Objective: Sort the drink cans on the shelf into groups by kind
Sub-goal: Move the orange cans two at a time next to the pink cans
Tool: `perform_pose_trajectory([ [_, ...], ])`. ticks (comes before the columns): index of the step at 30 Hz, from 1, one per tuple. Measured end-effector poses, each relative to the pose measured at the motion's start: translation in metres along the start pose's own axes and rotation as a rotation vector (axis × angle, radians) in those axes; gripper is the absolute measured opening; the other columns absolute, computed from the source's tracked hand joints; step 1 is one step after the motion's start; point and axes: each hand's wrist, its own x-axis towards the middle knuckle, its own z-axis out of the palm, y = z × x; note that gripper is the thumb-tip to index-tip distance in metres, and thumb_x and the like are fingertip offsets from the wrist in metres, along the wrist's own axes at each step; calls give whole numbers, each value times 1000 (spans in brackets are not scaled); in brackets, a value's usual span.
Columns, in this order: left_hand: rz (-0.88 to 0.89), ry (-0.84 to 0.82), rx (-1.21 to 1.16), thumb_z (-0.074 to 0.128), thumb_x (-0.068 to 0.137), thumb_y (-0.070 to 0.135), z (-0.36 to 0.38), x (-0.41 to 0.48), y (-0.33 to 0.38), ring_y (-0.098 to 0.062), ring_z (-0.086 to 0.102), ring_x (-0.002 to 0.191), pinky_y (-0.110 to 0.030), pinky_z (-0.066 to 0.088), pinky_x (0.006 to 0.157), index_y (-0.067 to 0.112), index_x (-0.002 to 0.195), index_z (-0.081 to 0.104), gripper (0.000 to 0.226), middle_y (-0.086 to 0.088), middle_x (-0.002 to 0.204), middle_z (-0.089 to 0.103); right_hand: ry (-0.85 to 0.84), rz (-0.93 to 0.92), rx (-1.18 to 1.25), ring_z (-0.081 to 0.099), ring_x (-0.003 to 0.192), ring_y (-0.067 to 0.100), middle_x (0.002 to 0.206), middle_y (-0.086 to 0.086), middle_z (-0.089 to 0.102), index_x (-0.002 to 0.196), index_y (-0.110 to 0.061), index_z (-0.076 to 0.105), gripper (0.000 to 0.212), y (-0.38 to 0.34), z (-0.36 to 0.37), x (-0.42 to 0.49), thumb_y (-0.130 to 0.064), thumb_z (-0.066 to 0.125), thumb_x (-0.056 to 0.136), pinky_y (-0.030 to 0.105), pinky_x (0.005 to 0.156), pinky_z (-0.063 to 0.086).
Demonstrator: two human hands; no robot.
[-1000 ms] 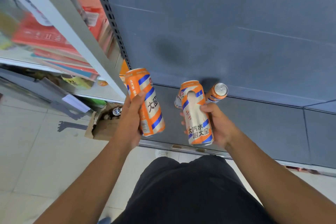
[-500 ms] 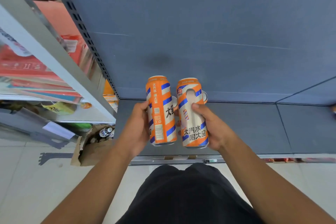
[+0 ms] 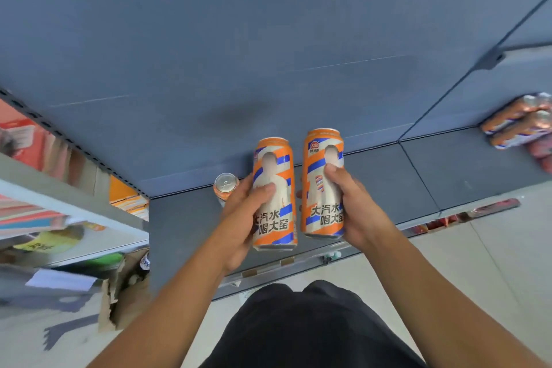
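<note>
Cans at far right [image 3: 521,122] are blurred and cut by the frame edge, probably the same orange kind; a third can [image 3: 226,186] is half hidden behind the left hand [image 3: 243,218]. Grey shelf [image 3: 388,185] under both hands, pale tile floor [image 3: 493,254] below, torn cardboard box [image 3: 122,293] low left of the left hand. Left hand grips one orange can [image 3: 274,194], right hand [image 3: 355,212] grips another orange can [image 3: 322,182], both upright, side by side, just apart.

Your left hand [image 3: 242,218] holds one can [image 3: 273,194] mid-frame, beside your right hand's [image 3: 355,212] can [image 3: 322,185]; a third can [image 3: 225,188] stands on the shelf [image 3: 388,182] behind-left; more cans [image 3: 519,122] lie at right edge.
</note>
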Motion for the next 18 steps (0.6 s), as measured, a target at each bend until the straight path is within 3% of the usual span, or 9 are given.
perform_pose_trajectory([
  [2, 55, -39, 69, 68, 76, 23, 29, 3, -5, -19, 74, 86, -34, 60, 68, 18, 125, 59, 50, -6, 105, 75, 33, -40, 5, 71, 95, 33, 112, 21, 71, 127, -10, 59, 61, -6, -20, -11, -40, 76, 76, 48, 78, 58],
  [8, 137, -83, 290, 73, 76, 22, 121, 13, -32, -24, 70, 105, -42, 58, 87, 27, 128, 57, 54, -4, 116, 73, 145, -160, -17, 71, 90, 35, 102, 19, 72, 113, -14, 63, 46, -33, -108, -48, -26, 80, 72, 46, 71, 59],
  [12, 141, -157, 378, 67, 86, 17, 193, 21, -60, -21, 72, 102, -40, 58, 83, 30, 124, 60, 41, -2, 112, 74, 209, -231, 14, 72, 88, 33, 100, 17, 73, 112, -16, 64, 36, -51, -180, -77, -26, 75, 79, 48, 76, 60],
  [15, 136, -203, 425, 70, 87, 12, 248, 27, -80, -20, 73, 97, -38, 58, 78, 27, 124, 61, 41, -4, 110, 75, 269, -279, 31, 72, 79, 23, 88, 7, 74, 108, -20, 64, 29, -65, -231, -100, -23, 74, 81, 41, 70, 60],
  [18, 128, -277, 473, 81, 68, 23, 297, 33, -96, -22, 74, 93, -35, 59, 71, 27, 123, 62, 58, -3, 107, 75, 337, -306, 78, 71, 76, 21, 86, 5, 73, 109, -20, 64, 28, -75, -278, -120, -22, 74, 83, 38, 66, 58],
])
